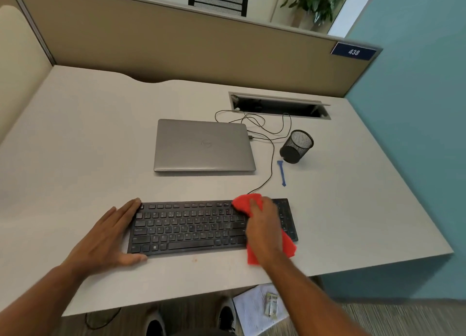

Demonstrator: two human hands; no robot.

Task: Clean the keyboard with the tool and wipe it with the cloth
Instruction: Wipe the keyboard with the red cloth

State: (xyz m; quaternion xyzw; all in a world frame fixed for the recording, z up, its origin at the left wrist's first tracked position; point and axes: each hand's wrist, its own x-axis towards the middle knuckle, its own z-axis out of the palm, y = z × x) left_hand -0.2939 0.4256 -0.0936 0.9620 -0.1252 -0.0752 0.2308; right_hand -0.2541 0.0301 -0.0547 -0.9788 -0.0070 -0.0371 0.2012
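A black keyboard lies near the front edge of the pale desk. My left hand lies flat against the keyboard's left end, fingers straight, thumb along its front edge. My right hand presses a red cloth down on the keyboard's right part, covering the keys there. Cloth shows beyond my fingers and under my wrist. The blue cleaning tool lies on the desk behind the keyboard, to the right, untouched.
A closed grey laptop sits behind the keyboard. A black mesh pen cup stands by the tool. Thin cables run from the keyboard to a cable slot. Papers lie on the floor.
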